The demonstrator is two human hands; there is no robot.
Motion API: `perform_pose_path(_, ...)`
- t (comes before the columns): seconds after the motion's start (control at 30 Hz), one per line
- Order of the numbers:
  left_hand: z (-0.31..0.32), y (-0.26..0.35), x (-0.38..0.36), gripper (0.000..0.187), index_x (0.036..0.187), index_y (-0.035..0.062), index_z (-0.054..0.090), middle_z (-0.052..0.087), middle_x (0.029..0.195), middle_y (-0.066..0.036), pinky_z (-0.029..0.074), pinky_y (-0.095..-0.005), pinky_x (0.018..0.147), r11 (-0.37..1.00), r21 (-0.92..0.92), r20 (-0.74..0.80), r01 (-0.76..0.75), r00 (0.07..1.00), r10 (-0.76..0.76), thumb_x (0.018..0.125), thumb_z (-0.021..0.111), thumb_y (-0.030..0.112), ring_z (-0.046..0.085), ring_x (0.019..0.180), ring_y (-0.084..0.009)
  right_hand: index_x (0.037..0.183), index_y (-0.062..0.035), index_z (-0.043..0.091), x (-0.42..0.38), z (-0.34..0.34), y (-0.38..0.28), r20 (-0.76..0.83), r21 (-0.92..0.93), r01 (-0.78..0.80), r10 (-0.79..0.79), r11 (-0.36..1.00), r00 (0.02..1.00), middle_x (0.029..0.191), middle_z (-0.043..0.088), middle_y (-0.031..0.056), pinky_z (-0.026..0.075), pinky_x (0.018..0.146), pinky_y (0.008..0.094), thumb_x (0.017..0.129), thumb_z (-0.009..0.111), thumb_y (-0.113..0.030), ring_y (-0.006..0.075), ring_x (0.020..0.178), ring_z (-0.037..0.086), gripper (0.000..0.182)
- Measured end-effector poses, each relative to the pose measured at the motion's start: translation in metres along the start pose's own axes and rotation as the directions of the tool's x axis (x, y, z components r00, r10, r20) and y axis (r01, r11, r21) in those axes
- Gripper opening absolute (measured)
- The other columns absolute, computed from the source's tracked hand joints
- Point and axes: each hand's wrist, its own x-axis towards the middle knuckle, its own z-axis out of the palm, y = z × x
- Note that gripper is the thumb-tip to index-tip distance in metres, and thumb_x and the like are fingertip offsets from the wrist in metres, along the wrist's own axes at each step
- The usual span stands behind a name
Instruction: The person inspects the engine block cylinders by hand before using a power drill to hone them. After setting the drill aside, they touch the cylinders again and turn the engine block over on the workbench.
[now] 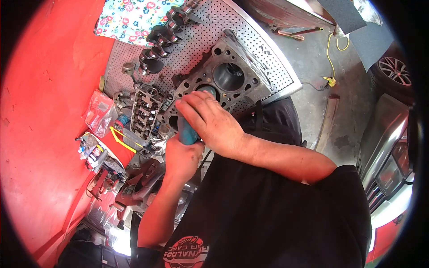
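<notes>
In the head view, the left hand (183, 158), at the centre of the frame, is wrapped around the lower end of a teal handheld tool (187, 132), fingers closed on it. The right hand (212, 123) lies over the tool's upper part, fingers close together and bent over it; its palm side is hidden. The tool's far end sits at a bore near the middle of a dark grey metal engine block (248, 82), upper centre of the frame; how deep it reaches cannot be told.

The block rests on a perforated silvery metal table (279, 67). A dark steel crankshaft (161, 42) lies to its upper left, beside a white floral cloth (127, 20). Left of the hands is a metal cylinder head (144, 111) with rows of valve parts, near a small piston (128, 68).
</notes>
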Motion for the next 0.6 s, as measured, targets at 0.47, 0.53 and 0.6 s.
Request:
perform_pose_path(0.47, -0.024, 0.005, -0.067, 0.009, 0.088, -0.0028, 0.064, 0.063, 0.07, -0.003, 0.043, -0.0283, 0.052, 1.0, -0.006, -0.077, 0.029, 0.997, -0.029, 0.082, 0.066, 0.003, 0.057, 0.059, -0.0088, 0.149, -0.016, 0.05, 0.0, -0.008, -0.04, -0.085, -0.019, 0.192, -0.192, 0.981, 0.978, 0.128, 0.055, 0.0156, 0.046, 0.109, 0.0557, 0.084, 0.065, -0.021, 0.0375, 0.12, 0.055, 0.067)
perform_pose_path(0.53, -0.027, 0.012, -0.076, 0.008, 0.089, -0.0028, 0.064, 0.063, 0.072, -0.002, 0.043, -0.0277, 0.052, 0.999, -0.026, -0.07, 0.037, 0.997, -0.039, 0.083, 0.066, 0.002, 0.057, 0.06, -0.0087, 0.148, -0.017, 0.051, 0.001, -0.012, -0.046, -0.09, 0.008, 0.207, -0.205, 0.978, 0.975, 0.127, 0.054, 0.0155, 0.046, 0.109, 0.0557, 0.084, 0.065, -0.022, 0.0373, 0.119, 0.055, 0.066)
perform_pose_path(0.6, -0.031, 0.017, -0.085, 0.009, 0.091, -0.003, 0.065, 0.064, 0.074, -0.002, 0.043, -0.0274, 0.052, 0.998, -0.036, -0.061, 0.047, 0.997, -0.049, 0.084, 0.066, 0.001, 0.058, 0.061, -0.0088, 0.146, -0.0177, 0.054, 0.003, -0.015, -0.054, -0.111, 0.056, 0.206, -0.199, 0.977, 0.974, 0.127, 0.055, 0.0154, 0.049, 0.105, 0.0549, 0.082, 0.066, -0.016, 0.0373, 0.117, 0.056, 0.065)
